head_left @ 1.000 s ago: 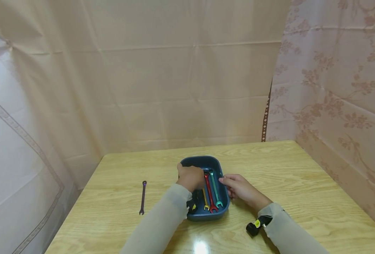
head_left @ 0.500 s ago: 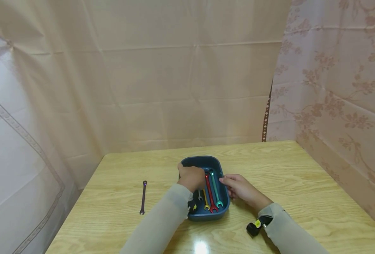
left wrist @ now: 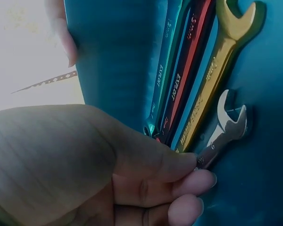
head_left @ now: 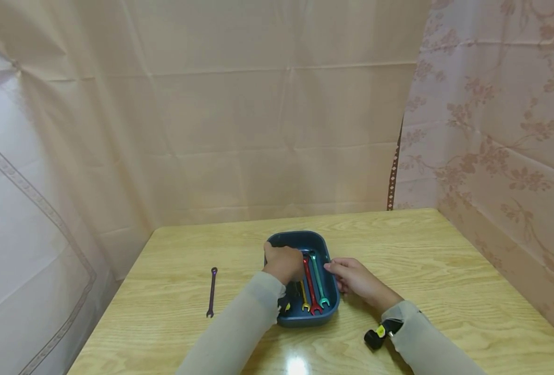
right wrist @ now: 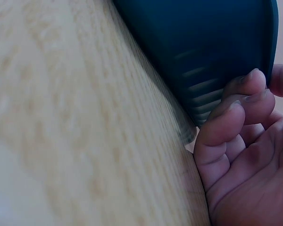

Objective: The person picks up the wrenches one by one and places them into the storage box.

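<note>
My left hand (head_left: 283,263) reaches into a dark blue plastic bin (head_left: 300,322). In the left wrist view its thumb and fingers pinch a small silver combination wrench (left wrist: 222,132), whose open-ended head points away from the fingertips. Beside it lie a gold wrench (left wrist: 210,80), a red wrench (left wrist: 179,77) and a green wrench (left wrist: 163,66), side by side, their near ends hidden behind my thumb. On the bin's right side, my right hand (head_left: 358,278) grips the wall, thumb at the rim and fingers curled against the outside (right wrist: 226,127).
A purple wrench (head_left: 212,291) lies alone on the wooden table (head_left: 155,291), left of the bin. Beige cloth (head_left: 258,130) hangs behind the table and a flowered cloth (head_left: 506,130) on the right. Black wrist cameras (head_left: 375,338) sit at the sleeves.
Both hands and the bin stay almost still. Half a second ago the silver wrench's head showed light below my left hand in the head view; now that spot looks dark.
</note>
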`<control>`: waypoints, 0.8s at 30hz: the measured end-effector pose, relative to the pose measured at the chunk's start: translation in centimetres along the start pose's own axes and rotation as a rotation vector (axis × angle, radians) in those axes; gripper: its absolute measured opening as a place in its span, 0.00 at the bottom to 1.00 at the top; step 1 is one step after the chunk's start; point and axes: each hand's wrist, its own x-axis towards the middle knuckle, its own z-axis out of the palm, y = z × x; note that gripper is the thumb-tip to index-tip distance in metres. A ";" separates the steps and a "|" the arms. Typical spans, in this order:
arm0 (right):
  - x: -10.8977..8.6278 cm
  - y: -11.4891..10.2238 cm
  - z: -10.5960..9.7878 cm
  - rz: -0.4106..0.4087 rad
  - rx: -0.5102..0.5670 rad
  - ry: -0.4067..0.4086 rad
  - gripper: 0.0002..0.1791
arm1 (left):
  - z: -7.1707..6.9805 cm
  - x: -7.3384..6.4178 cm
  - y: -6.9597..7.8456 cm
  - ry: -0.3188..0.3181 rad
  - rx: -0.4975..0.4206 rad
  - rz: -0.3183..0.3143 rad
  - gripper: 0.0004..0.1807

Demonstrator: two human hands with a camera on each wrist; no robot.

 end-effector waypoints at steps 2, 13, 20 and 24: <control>0.0 0.0 0.0 -0.001 -0.001 0.000 0.21 | 0.0 0.0 0.0 0.001 -0.001 0.001 0.09; 0.0 -0.2 0.0 0.009 -0.006 -0.005 0.22 | -0.7 -0.7 -0.5 0.048 -0.026 0.054 0.09; -0.1 -0.1 -0.1 0.001 -0.004 -0.010 0.23 | -1.5 -1.0 -0.8 0.143 0.015 0.083 0.11; 0.0 0.1 -0.1 -0.009 -0.006 -0.003 0.23 | -1.9 -1.3 -1.1 0.170 0.030 0.099 0.11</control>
